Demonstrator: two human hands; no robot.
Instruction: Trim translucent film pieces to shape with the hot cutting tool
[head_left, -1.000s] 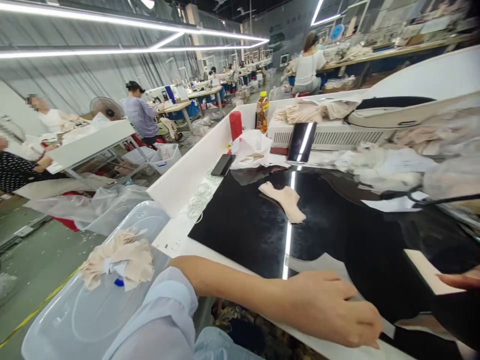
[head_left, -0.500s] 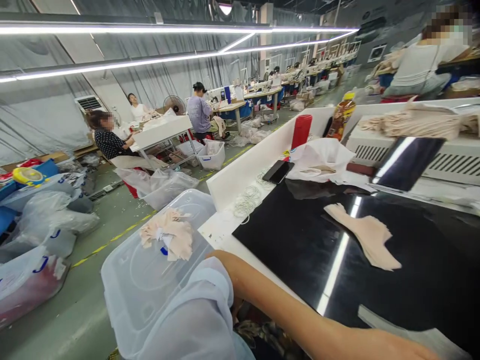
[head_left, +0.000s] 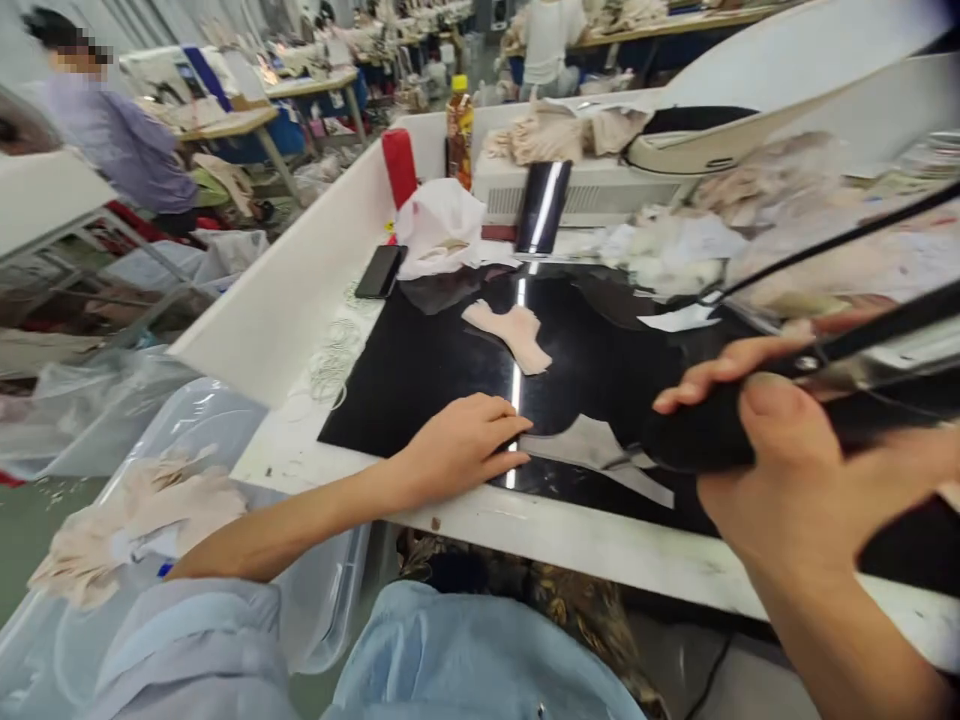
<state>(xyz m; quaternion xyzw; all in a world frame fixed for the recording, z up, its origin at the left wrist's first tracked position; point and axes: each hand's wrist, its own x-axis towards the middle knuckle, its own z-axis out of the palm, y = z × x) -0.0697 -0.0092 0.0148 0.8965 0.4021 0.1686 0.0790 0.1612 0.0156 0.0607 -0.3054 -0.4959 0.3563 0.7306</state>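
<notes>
My left hand lies low over the black board, its thumb and fingers closed on the left end of a thin, pale grey cut piece. In my right hand is a black-handled tool with a metal part, gripped in wrapped fingers; its exact kind is unclear, and its tip is by the right part of the grey piece. Beyond my left hand rests a small stack of beige fabric pieces.
Left of the board are a phone and coiled white cord. A clear plastic bin lid carries beige scraps. Behind stand a bottle and a white box. A black cable crosses at right. A co-worker sits far left.
The view has swung right and down, bringing both hands and the black-handled tool into sight. My left hand, partly cut off earlier, now shows at the grey piece.
</notes>
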